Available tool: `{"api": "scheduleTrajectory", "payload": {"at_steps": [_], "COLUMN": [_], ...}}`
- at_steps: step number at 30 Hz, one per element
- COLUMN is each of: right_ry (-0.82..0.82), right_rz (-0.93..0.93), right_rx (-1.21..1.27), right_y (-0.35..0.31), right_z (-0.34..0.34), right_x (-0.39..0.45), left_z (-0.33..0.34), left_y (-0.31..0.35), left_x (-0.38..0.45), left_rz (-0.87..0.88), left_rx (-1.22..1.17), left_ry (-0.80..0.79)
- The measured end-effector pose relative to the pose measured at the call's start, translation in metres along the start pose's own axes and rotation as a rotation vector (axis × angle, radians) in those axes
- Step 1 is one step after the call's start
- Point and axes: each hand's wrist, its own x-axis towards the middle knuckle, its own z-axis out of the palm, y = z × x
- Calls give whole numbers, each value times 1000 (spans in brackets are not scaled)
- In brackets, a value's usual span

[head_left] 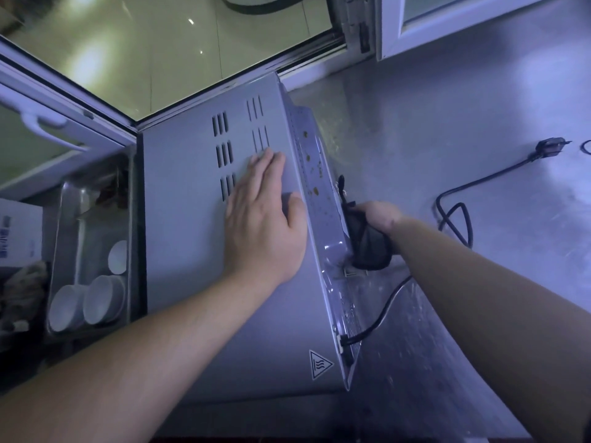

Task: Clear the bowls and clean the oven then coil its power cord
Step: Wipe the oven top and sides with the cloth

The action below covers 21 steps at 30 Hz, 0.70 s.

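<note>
Hands (265,219) on oven (192,251), cloth (367,244)

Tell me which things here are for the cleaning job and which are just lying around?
For the job: oven, dark cloth in the right hand, left hand flat on the oven, power cord, white bowls in the tray.

Lying about: cardboard box, small black ring.
</note>
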Motion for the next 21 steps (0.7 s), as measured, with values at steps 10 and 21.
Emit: {"api": "scheduleTrajectory", "payload": {"at_steps": [10,21], "right_ry": [-154,137], "right_rz": [215,-25], "right_rx": [189,475], "right_y": [29,-48], "right_z": [-12,-64], "right_x": [-33,12], "left_z": [-1,-1], "left_y": [0,0], "left_x": [0,0], "left_rz": [3,10], "left_rx": [-3,17], "left_ry": [-4,-10]}}
